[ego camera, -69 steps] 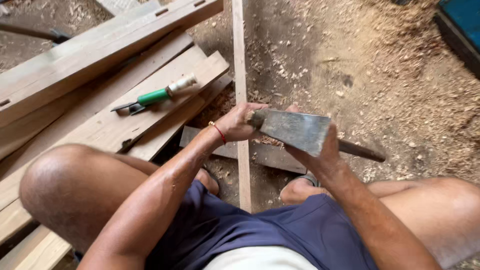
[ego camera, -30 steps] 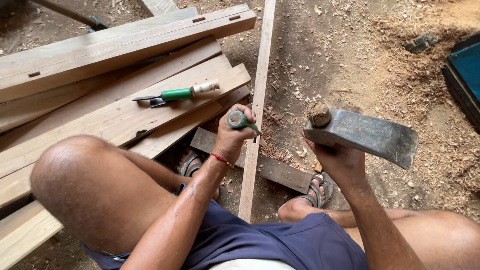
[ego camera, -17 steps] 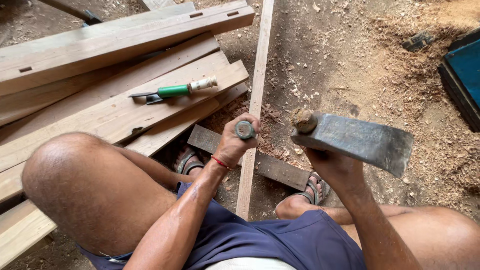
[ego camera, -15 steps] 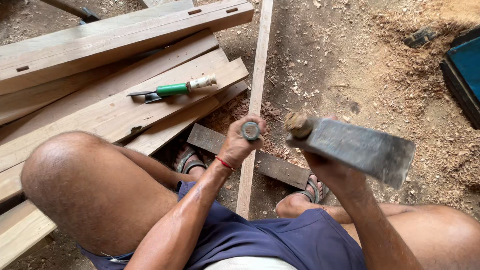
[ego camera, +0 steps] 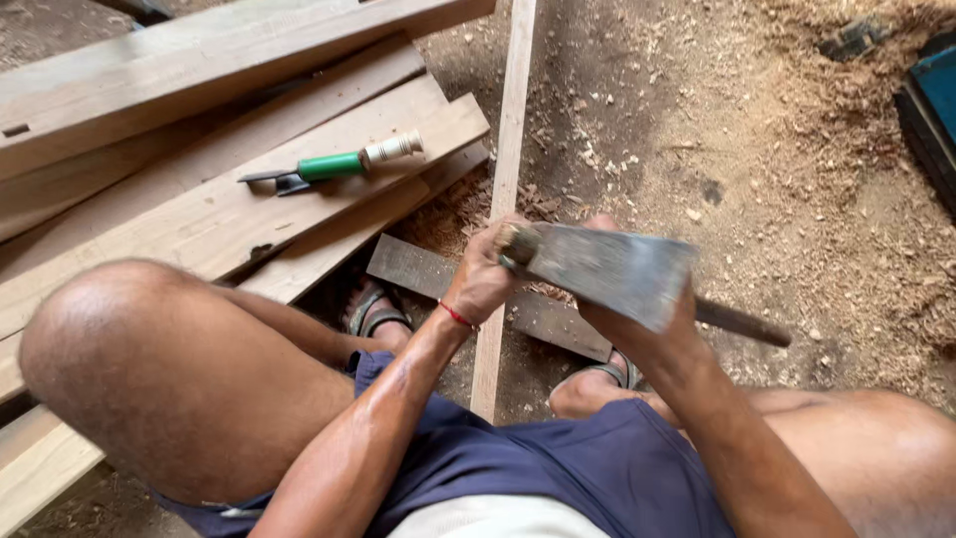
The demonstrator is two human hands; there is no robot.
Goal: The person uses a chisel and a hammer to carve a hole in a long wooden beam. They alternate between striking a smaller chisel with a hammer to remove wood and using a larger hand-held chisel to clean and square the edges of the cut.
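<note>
My left hand (ego camera: 483, 277) is closed around a chisel (ego camera: 518, 242) that stands on a narrow wooden strip (ego camera: 505, 149) running away from me between my feet. My right hand (ego camera: 647, 321) grips a hatchet (ego camera: 609, 269) close under its grey steel head. The blunt back of the head meets the chisel's top, and its dark handle (ego camera: 742, 324) sticks out to the right. The chisel's blade is hidden behind my left hand. A short dark board (ego camera: 423, 271) lies crosswise under the strip.
A stack of long planks (ego camera: 199, 224) lies to the left, with a green-handled chisel (ego camera: 344, 164) resting on it. Sawdust and wood chips cover the dirt floor. A blue box (ego camera: 931, 95) sits at the right edge. My knees and sandalled feet flank the strip.
The hatchet, raised to the right a second ago, has swung down left onto the chisel's top. My left hand has kept the chisel on the strip.
</note>
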